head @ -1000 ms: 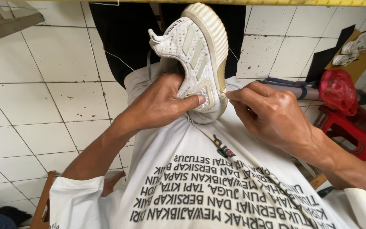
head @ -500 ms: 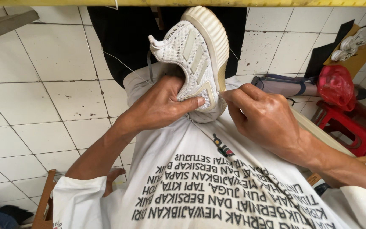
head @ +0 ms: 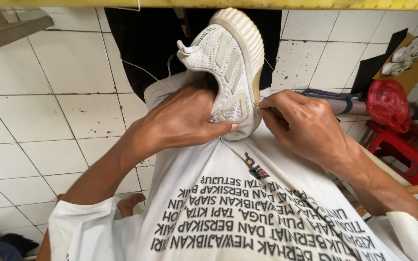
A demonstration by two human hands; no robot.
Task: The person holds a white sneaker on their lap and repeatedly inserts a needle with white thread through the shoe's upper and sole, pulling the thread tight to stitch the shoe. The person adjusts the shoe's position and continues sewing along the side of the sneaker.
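Observation:
A white mesh sneaker (head: 228, 67) with a cream sole stands upright on my lap, heel pointing up. My left hand (head: 182, 121) grips its lower end, thumb pressed against the side panel. My right hand (head: 301, 125) pinches at the seam between upper and sole, fingertips tight against the sole edge on something too small to make out. A thin white thread (head: 143, 70) trails from the shoe to the left across my dark trousers. My white printed T-shirt (head: 247, 217) fills the lower part of the view.
White floor tiles (head: 49, 111) spread to the left. A red plastic stool (head: 402, 150) and a red bag (head: 388, 104) sit at the right. More white shoes (head: 410, 53) lie on cardboard at the top right. A wooden seat edge shows at the lower left.
My right hand has closed in on the sole edge of the sneaker. The left hand keeps the same grip.

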